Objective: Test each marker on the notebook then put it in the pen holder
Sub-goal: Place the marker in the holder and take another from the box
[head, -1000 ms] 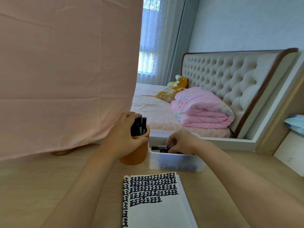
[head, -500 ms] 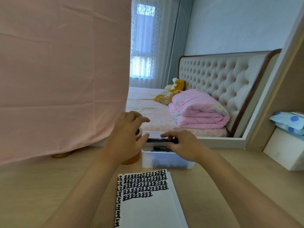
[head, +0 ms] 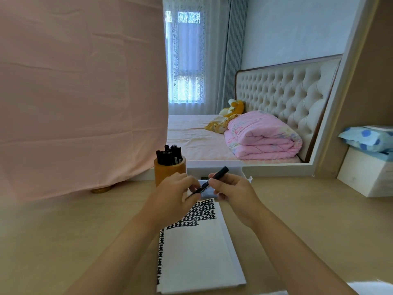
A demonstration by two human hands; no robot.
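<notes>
Both hands hold one black marker [head: 220, 173] tilted above the far end of the open notebook [head: 197, 252]. My left hand [head: 174, 192] pinches its lower end and my right hand [head: 231, 190] grips its middle, with the upper end sticking out past my fingers. The notebook's white page carries rows of black marks at its top. An orange round pen holder [head: 164, 171] with several black markers [head: 169, 155] stands just left of my left hand. The clear plastic box [head: 244, 177] behind my hands is mostly hidden.
A pink cloth [head: 80, 92] hangs at the left over the desk's back. A white box [head: 365, 175] with a blue dotted tissue pack [head: 368, 138] stands at the right. The wooden desk [head: 74, 231] stretches to both sides of the notebook.
My right hand lifted a marker out of the plastic box. My left hand left the pen holder and took the marker's other end. Both hands moved toward the notebook.
</notes>
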